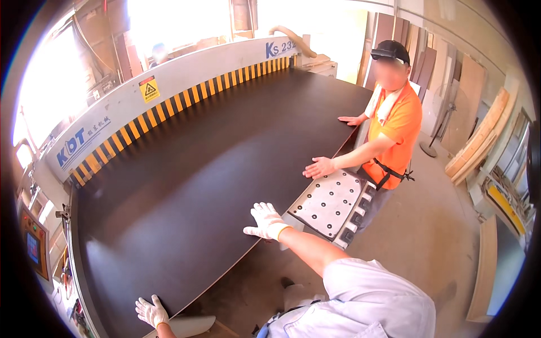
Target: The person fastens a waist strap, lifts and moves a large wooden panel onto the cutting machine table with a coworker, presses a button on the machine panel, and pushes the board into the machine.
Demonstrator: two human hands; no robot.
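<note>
A large dark board (pixel 186 186) lies flat across the machine bed in front of me. In a white glove, my left hand (pixel 151 311) rests near the board's lower left corner, fingers spread. My right hand (pixel 264 221), gloved the same way, lies on the board by its near edge with the fingers stretched out and apart. Neither hand is closed around anything. Further right, a co-worker's two bare hands are also at the board: one hand (pixel 320 168) is near its edge, the other (pixel 352 120) by its far right side.
Behind the board runs a machine beam (pixel 197 65) with a black-and-yellow striped guard (pixel 160 111). A perforated support table (pixel 329 204) juts out between me and the co-worker (pixel 397 121) in orange. A control panel (pixel 35 242) stands left; boards (pixel 468 90) lean at right.
</note>
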